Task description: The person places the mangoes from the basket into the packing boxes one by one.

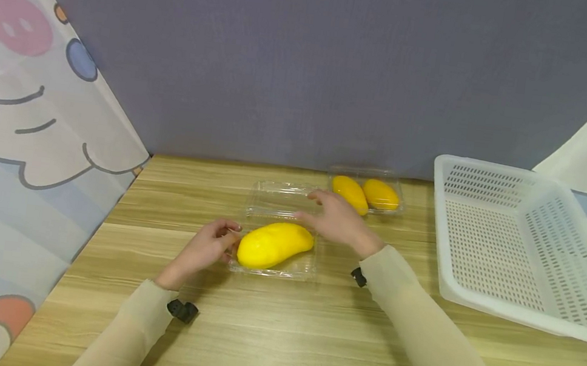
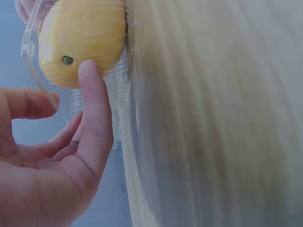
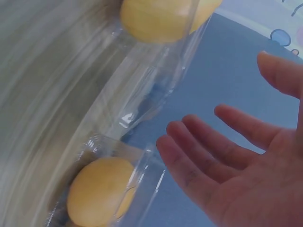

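A clear plastic clamshell box (image 1: pixel 301 268) lies unfolded on the table, its lid (image 1: pixel 281 201) tipped back. Yellow mangoes (image 1: pixel 266 247) fill its base, seemingly two pressed together, though their border is unclear. At the box's left end, my left hand (image 1: pixel 207 247) holds the side; in the left wrist view the thumb meets the rim and the index finger lies along the wall beside a mango (image 2: pixel 85 38) with a green stem mark. My right hand (image 1: pixel 341 220) hovers by the lid's right edge, fingers spread and holding nothing, as the right wrist view confirms.
Behind my right hand, a second clear box (image 1: pixel 400 207) contains two orange-yellow mangoes (image 1: pixel 380 195). A white perforated basket (image 1: pixel 444 256) stands on the right side of the wooden table (image 1: pixel 274 339). A grey-blue panel (image 1: pixel 296 73) rises at the back, with printed curtains at both sides.
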`<state>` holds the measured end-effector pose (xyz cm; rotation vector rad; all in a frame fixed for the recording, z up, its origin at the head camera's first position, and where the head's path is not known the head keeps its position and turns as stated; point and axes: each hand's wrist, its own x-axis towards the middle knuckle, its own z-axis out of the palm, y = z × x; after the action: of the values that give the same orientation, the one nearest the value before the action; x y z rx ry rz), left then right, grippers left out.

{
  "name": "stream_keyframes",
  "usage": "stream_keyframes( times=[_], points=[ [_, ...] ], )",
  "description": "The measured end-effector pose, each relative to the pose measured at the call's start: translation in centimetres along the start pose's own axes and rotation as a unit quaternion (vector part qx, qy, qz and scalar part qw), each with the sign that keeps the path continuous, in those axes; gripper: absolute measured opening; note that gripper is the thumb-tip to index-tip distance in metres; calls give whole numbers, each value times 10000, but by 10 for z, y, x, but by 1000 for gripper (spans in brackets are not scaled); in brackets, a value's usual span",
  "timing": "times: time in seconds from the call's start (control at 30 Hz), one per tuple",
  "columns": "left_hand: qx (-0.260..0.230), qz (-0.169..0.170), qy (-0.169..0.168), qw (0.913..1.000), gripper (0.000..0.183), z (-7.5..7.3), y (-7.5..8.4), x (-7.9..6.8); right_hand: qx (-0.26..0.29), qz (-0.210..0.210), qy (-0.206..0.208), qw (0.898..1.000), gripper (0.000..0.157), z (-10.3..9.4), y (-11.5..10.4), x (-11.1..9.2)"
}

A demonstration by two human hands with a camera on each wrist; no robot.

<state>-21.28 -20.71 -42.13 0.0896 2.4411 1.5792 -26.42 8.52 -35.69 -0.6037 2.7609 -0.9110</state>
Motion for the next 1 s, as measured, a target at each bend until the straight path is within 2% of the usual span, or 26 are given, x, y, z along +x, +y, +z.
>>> stream_keyframes(
  times=[0.37,0.77,1.0],
  points=[
    [-26,38,-83,10000,41,-1,-3,1,84,411,64,9991,69,1,15,0],
    [4,15,-60,10000,41,-1,-1,0,224,827,34,9963,68,8,20,2],
    [50,42,-85,9999,42,-1,1,-2,351,899,-6,9953,59,14,26,4]
  ],
)
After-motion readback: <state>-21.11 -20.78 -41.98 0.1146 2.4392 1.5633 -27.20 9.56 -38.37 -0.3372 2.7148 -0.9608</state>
